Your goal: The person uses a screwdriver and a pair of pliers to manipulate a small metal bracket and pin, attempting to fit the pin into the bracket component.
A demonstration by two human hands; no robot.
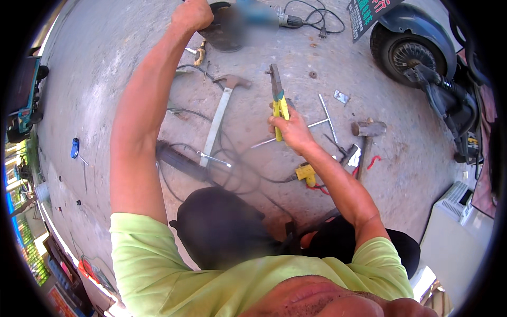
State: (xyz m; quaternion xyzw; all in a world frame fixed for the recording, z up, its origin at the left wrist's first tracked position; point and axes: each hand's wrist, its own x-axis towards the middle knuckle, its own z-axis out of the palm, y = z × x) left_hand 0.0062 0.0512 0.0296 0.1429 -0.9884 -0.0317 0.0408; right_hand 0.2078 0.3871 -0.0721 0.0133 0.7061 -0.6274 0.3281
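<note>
My right hand (294,131) is closed around the yellow grips of a pair of pliers (275,84), whose metal jaws point away from me. Far ahead, my left hand (193,15) is curled at the edge of a dark, rounded guard or disc (224,33); what its fingers grip is hidden. That dark part adjoins a blue power tool (259,20), partly blurred, with a black cable end (291,21). Between my arms lies a claw hammer (215,127) with a pale handle. A T-handle wrench (327,119) lies just right of the pliers.
A yellow-handled screwdriver (200,54), a small sledgehammer (368,128), a yellow gun-shaped tool (306,174) and looped cable (227,158) lie on the concrete floor. A blue-handled tool (75,148) is at left. A scooter wheel (412,55) and a white appliance (454,227) stand at right.
</note>
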